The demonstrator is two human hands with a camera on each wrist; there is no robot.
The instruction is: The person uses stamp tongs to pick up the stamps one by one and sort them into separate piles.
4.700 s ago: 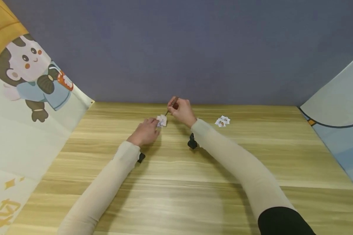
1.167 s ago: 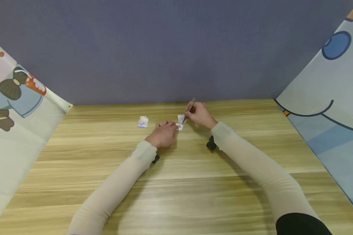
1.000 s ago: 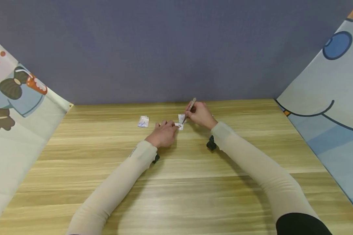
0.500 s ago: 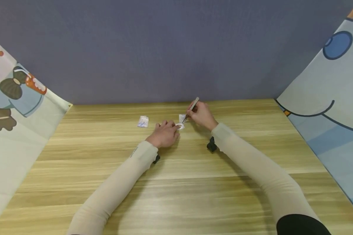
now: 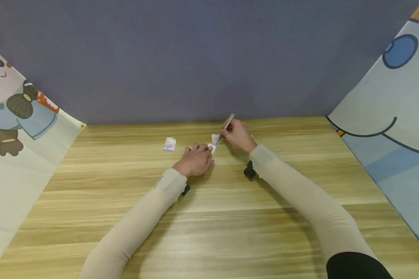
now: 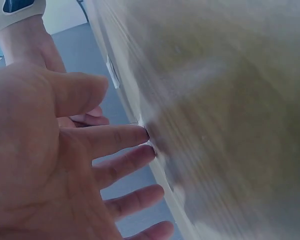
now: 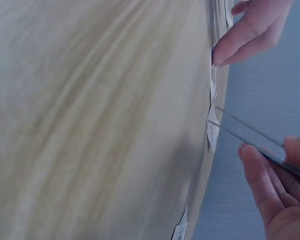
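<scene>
My left hand [image 5: 194, 161] lies palm down with fingers extended, fingertips on a small white paper piece [image 5: 212, 148] with an orange print. In the left wrist view its fingers [image 6: 122, 165] are spread, the tips at the table surface. My right hand [image 5: 240, 136] pinches metal tweezers [image 5: 229, 121] between thumb and fingers, pointing down and left. In the right wrist view the tweezers [image 7: 250, 142] have their prongs apart, tips right at a second paper piece [image 7: 213, 129]. This second piece [image 5: 215, 138] lies just behind the first in the head view.
A small stack of printed paper pieces [image 5: 169, 144] lies left of my hands. More paper pieces [image 7: 180, 231] show low in the right wrist view, mostly hidden by my right hand in the head view. A grey-blue wall [image 5: 202, 62] rises behind the wooden table [image 5: 209, 232].
Both hands have moved right from the left stack to the two pieces in the middle. Over the last half second, the front piece has turned under my left fingertips; the tweezers stay close by.
</scene>
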